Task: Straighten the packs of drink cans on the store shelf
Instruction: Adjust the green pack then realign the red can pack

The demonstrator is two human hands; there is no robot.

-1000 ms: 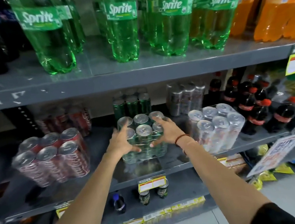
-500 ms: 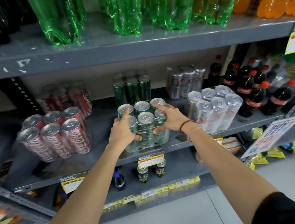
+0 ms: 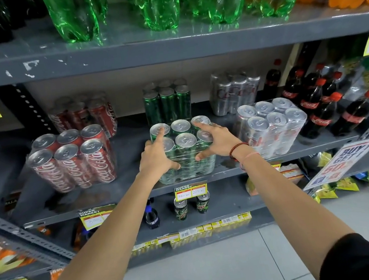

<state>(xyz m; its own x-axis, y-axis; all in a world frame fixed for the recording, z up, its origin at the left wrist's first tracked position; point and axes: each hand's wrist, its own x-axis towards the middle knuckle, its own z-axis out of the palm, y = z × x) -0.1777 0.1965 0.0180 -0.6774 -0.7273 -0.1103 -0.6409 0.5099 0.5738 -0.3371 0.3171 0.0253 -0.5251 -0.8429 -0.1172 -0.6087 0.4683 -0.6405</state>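
On the grey metal shelf (image 3: 124, 189), the shrink-wrapped green can pack (image 3: 184, 153) sits front-centre, clasped between left hand (image 3: 156, 157) and right hand (image 3: 217, 141), fingers spread, covering its sides and label.

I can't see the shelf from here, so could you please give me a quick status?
Both hands, left and right, gripping green can pack at shelf front. Red pack, silver pack flank it, apart.

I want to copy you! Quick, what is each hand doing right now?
Left hand: holding the left side of the green can pack.
Right hand: holding the right side of the same pack.
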